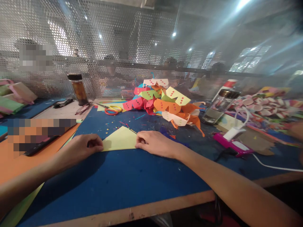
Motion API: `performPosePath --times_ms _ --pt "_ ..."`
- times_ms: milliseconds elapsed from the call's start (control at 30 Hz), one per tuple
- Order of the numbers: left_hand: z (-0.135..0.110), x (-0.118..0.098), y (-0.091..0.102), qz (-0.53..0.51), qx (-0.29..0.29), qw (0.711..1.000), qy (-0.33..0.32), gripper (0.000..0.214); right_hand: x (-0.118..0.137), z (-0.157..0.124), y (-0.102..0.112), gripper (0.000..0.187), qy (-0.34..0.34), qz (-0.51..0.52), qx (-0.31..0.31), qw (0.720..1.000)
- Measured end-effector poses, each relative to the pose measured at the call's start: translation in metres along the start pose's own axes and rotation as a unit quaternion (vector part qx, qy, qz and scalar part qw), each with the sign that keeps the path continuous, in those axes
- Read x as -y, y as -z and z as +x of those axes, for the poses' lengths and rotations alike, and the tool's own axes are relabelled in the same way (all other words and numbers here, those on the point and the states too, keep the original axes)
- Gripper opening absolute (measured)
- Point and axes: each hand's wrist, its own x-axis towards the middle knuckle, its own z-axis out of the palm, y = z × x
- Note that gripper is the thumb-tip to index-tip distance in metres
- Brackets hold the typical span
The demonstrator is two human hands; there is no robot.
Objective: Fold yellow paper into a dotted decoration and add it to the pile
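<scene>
A pale yellow sheet of paper (120, 140), folded into a triangle, lies on the blue table with its point away from me. My left hand (88, 145) pinches its left corner, fingers closed. At the right corner, my right hand (151, 142) grips the paper between thumb and curled fingers. Just beyond the sheet are small coloured paper scraps (123, 123) and scissors (113, 109) with red and yellow handles. A heap of folded paper figures (165, 102) in red, green, orange and cream, dotted with small squares, stands behind.
An orange sheet (14, 160) with a dark phone-like object (42, 145) lies at left. A jar of brown liquid (78, 90) stands behind it. At right are a clear bottle (220, 107), a magenta power strip (233, 145) with white cable, and piled paper pieces (258, 102). A perforated metal screen (123, 41) rises behind.
</scene>
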Motion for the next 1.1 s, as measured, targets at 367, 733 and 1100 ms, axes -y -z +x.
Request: performPosePath --times_ms 367,733,1100 --pt "0.000 -0.002 0.005 0.023 0.016 1.000 -0.006 0.028 0.001 0.000 0.000 0.012 -0.002 0.005 0.000 1.000" --pt "0.000 0.005 0.002 0.019 0.016 1.000 -0.005 0.026 0.003 0.001 0.001 0.012 -0.019 0.006 0.006 1.000" --pt "0.005 0.012 0.002 0.009 0.015 1.000 -0.007 0.028 0.002 0.000 0.001 0.011 -0.015 0.010 0.002 1.000"
